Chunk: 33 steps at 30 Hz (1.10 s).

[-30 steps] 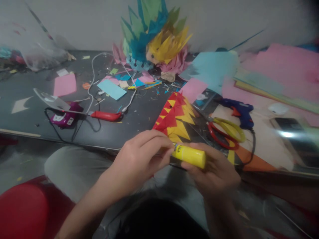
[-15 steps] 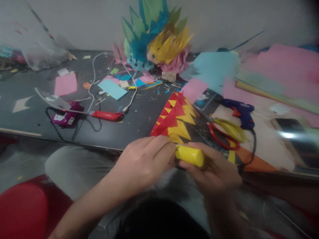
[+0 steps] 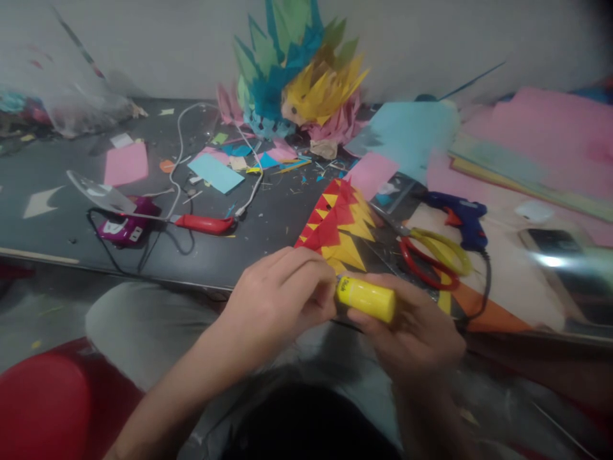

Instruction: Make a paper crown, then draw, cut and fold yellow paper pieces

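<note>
A yellow glue stick (image 3: 368,299) lies tilted in my right hand (image 3: 416,326), held between fingers and thumb. My left hand (image 3: 282,297) is closed in a pinch at the left end of the tube; what its fingertips grip is hidden. Just beyond both hands, on the dark table, rests a folded paper piece (image 3: 335,223) with red and yellow points. Its near end is partly covered by my left hand. Scissors (image 3: 431,255) with red and yellow handles lie to the right of it.
A blue glue gun (image 3: 457,214) and a phone (image 3: 558,255) lie on the right among paper sheets. On the left are a red-handled tool (image 3: 205,223) and a purple power socket (image 3: 129,223) with cables. A spiky paper model (image 3: 282,76) stands at the back.
The glue stick has shifted slightly right and turned, so lettering on it shows. My left fingers have lifted a little and drawn back from its end.
</note>
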Tool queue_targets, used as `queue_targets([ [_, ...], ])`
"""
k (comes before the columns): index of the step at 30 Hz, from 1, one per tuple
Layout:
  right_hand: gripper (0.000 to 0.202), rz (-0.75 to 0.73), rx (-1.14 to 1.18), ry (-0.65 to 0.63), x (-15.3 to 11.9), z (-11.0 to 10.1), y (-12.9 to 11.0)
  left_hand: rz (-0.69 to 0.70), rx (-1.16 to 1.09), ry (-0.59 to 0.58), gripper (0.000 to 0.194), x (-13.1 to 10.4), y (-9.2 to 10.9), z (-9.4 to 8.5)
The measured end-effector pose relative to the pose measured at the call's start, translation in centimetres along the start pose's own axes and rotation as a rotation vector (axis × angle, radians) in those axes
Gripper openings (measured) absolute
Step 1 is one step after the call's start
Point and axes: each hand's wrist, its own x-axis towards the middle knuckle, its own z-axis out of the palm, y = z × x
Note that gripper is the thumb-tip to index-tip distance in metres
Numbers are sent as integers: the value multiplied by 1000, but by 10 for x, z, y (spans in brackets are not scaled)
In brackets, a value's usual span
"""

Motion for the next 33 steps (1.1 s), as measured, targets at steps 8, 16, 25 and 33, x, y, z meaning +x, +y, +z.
queue_targets([
  [8, 51, 5, 159, 12, 0, 1, -2, -127, -183, 77, 6, -1, 0, -6],
  [16, 43, -6, 194, 103, 1, 1, -2, -294, -436, 231, 20, -15, 1, -7],
  [25, 39, 12, 169, 152, 4, 0, 2, -458, -167, -299, 24, -61, -28, -30],
  [33, 39, 5, 68, 159, 4, 0, 1, -855, 453, -766, 28, -106, -65, -51],
])
